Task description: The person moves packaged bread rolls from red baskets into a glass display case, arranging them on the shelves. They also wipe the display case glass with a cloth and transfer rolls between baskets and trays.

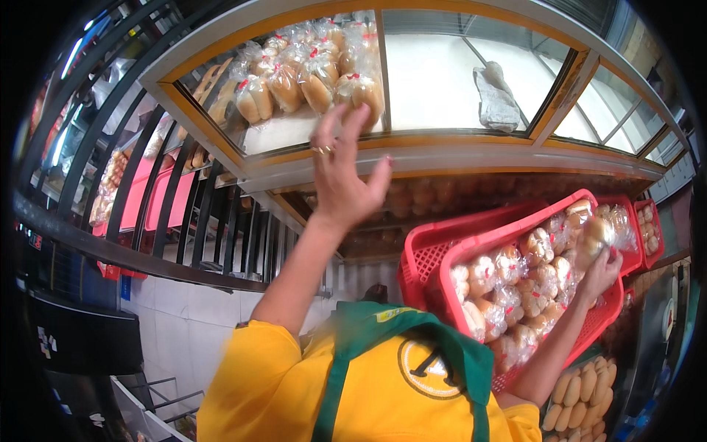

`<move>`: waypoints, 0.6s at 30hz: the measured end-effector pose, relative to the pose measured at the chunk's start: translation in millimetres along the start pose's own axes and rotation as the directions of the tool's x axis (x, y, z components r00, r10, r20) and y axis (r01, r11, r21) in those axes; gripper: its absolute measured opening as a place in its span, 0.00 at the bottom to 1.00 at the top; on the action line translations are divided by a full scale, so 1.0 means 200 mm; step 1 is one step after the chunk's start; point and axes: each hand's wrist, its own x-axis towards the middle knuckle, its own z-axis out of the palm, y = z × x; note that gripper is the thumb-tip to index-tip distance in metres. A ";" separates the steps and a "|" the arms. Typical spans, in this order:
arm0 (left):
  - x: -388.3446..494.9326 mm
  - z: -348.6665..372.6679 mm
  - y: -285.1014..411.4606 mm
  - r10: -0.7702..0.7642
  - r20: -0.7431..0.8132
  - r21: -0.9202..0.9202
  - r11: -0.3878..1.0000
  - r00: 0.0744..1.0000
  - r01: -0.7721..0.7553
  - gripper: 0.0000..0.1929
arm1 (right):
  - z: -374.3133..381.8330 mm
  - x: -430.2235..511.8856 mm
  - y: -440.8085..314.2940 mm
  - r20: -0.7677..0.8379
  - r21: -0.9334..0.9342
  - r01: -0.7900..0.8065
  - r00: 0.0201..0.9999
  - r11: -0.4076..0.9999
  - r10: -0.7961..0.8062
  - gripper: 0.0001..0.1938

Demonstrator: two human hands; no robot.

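Note:
My left hand (348, 182) is raised at the display case (469, 157), fingers spread and nothing in them. Just beyond its fingertips, bread loaves in clear plastic bags (286, 85) stand in rows on the case's white shelf, many tied with red. To the right, my right hand (601, 276) grips a bagged bread (595, 235), blurred by motion, above a red plastic crate (450, 262). Bagged bread rolls (533, 298) fill that crate, which tilts and rests on another red crate (417, 237).
A grey cloth (495, 96) lies in the case's right section. Black metal railings (141, 182) stand at left, with pink trays (168, 193) behind. More red crates (652, 232) sit at far right. Unbagged long rolls (582, 392) lie at lower right.

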 end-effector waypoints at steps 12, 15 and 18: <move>-0.01 -0.10 -0.01 0.289 -0.290 0.128 0.956 0.912 -0.263 0.50 | 0.41 -0.65 -1.13 0.450 0.745 0.209 0.544 0.633 -0.709 0.23; 0.05 -0.19 -0.36 0.081 -0.271 0.028 0.997 0.959 -0.076 0.42 | 0.37 -0.48 -0.83 0.429 0.371 0.432 0.705 0.822 -0.564 0.21; 0.05 -0.13 -0.68 -0.154 0.110 -0.147 0.974 0.982 0.169 0.36 | 0.33 -0.24 -0.39 0.350 -0.124 0.334 0.896 0.934 -0.274 0.23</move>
